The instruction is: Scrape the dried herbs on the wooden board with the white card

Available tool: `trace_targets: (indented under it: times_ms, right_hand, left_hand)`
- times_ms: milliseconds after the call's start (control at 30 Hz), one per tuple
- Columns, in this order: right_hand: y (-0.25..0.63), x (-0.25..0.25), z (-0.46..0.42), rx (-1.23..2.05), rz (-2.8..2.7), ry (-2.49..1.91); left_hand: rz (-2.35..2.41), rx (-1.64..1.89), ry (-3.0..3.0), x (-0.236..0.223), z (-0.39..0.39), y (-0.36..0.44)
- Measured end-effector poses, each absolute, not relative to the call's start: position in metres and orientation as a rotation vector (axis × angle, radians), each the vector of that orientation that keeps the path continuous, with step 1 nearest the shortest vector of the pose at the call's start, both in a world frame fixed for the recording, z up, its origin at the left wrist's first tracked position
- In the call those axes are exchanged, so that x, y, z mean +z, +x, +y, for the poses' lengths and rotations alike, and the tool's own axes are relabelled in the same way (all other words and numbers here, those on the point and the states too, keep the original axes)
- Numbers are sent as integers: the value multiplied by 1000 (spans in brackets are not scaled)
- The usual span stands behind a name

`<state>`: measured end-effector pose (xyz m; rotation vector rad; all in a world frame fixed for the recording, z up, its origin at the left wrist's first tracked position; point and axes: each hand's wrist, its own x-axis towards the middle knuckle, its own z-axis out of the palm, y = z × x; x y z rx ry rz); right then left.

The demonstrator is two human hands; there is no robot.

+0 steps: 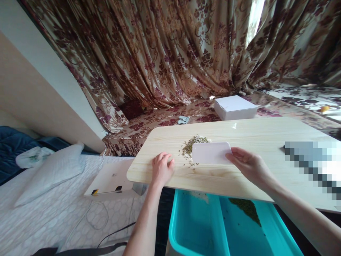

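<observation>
Pinching a white panel (211, 153) by its right end, the right hand (247, 161) is clamping it between thumb and fingers; the panel is hiding part of the grain pile (196, 140) on the pale table (255, 137); left hand (162, 169) is resting near the front edge, thumb apart from fingers; turquoise bin (195, 227) is sitting below

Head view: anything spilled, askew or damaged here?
Yes: a loose pile of green and white grains lies directly on the tabletop, strays scattered around it. Similar green grains sit in the turquoise bin, so it looks like a spill, though possibly deliberate. No damage shows.
</observation>
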<state>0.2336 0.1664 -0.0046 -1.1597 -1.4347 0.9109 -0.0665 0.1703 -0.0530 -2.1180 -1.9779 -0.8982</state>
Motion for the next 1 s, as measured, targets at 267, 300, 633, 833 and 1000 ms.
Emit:
trace_targets:
  times_ms: [267, 300, 633, 833, 1000]
  right_hand:
    - [213, -4, 157, 1000, -1474, -1077]
    - [208, -4, 155, 1017, -1476, -1069]
    - [224, -9, 163, 957, -1375, -1139]
    - [228, -13, 168, 898, -1416, -1175]
    - [231, -10, 167, 867, -1396, -1182]
  left_hand:
    - [-2009, -901, -2119, -51, 170, -67]
    - [-2013, -900, -2119, -51, 169, -67]
    - [-2041, -902, -2105, -50, 169, -65]
    - [-2026, -946, -2123, -47, 167, -63]
    - [-1999, -1045, -2157, -25, 155, -58]
